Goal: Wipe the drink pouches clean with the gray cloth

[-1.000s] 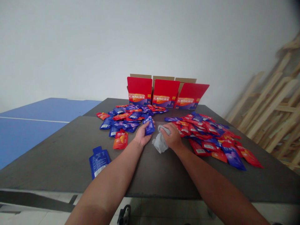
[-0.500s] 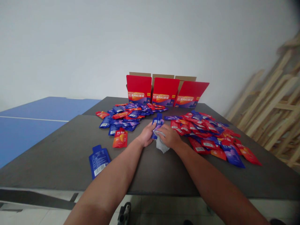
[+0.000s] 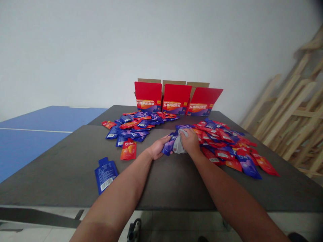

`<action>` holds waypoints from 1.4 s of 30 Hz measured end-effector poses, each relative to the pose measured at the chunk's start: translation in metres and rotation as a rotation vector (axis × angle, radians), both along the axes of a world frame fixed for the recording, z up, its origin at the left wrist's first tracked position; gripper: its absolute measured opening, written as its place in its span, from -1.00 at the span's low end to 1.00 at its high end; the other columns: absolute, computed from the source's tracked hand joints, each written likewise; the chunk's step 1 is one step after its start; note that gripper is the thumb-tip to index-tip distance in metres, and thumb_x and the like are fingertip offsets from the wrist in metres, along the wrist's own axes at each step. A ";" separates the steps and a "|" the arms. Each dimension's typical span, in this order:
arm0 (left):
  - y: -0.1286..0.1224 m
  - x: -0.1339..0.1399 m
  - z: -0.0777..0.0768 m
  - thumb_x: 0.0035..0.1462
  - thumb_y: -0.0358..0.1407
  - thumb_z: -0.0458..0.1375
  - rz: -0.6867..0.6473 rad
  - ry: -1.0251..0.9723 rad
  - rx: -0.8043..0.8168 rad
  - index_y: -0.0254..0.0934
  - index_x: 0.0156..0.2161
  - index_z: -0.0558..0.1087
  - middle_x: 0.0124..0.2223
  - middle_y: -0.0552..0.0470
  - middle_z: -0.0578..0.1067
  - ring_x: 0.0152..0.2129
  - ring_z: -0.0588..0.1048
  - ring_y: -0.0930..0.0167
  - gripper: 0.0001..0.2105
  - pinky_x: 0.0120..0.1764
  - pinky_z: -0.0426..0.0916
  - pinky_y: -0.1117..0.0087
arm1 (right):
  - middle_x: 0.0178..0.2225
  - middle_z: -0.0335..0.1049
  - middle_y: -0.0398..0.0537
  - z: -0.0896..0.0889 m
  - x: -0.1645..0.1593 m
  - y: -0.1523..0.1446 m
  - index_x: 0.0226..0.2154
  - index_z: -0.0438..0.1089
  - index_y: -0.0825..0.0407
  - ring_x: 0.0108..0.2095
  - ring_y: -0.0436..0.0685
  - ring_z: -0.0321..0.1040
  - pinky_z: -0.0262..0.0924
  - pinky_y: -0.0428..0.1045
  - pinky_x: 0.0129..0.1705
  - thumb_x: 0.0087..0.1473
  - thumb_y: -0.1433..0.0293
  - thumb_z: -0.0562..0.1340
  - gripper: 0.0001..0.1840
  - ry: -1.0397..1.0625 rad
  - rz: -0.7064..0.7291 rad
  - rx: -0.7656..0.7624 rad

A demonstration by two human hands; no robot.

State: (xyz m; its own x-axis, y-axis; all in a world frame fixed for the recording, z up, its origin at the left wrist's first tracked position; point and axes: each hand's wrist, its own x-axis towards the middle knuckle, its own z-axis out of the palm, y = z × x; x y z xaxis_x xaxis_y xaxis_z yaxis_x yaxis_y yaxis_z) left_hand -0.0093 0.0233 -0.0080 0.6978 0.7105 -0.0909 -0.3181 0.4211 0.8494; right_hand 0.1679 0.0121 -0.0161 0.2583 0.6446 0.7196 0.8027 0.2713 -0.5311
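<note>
While two bare forearms reach up from the bottom edge, the nearest thing on the dark grey tabletop (image 3: pixel 176 181) is a single blue foil sachet (image 3: pixel 106 174) lying flat near the front left, well apart from the hands. A little farther in lies a lone red-orange foil sachet (image 3: pixel 128 150), just in front of the left heap.

At the middle of the table the two hands meet. The left hand (image 3: pixel 157 148) has its fingers curled and pressed around the lower end of a purple-blue foil sachet (image 3: pixel 169 145), which tilts up and to the right. The right hand (image 3: pixel 190 144) is closed over a crumpled grey cloth (image 3: pixel 178 145), pressing it against the face of that sachet. Half a second ago the sachet stood more upright between the hands and the cloth hung lower, below them; a second ago the hands were apart, the left one holding the sachet by itself and the right one resting on the cloth on the table.

Beyond the hands, a loose heap of mostly blue sachets (image 3: pixel 136 124) spreads on the left, and a larger heap of mostly red sachets (image 3: pixel 227 144) spreads on the right, just beside the right hand. Both heaps lie as before.

At the far edge three open red cardboard boxes (image 3: pixel 176 99) stand side by side. A blue table-tennis table (image 3: pixel 37 131) lies to the left, pale wooden frames (image 3: pixel 295 114) lean at the right, and a white wall (image 3: pixel 126 43) closes the view.
</note>
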 end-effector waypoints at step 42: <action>0.013 -0.003 0.003 0.17 -0.12 0.08 0.194 -0.389 -0.235 -0.30 -0.08 0.42 -0.26 -0.05 0.52 -0.53 0.44 0.49 -0.68 -0.49 0.34 0.48 | -0.29 0.37 0.05 -0.015 -0.016 0.005 -0.30 0.42 0.08 -0.22 0.19 0.31 0.22 0.08 -0.13 0.07 0.28 0.16 -0.77 0.075 0.016 -0.175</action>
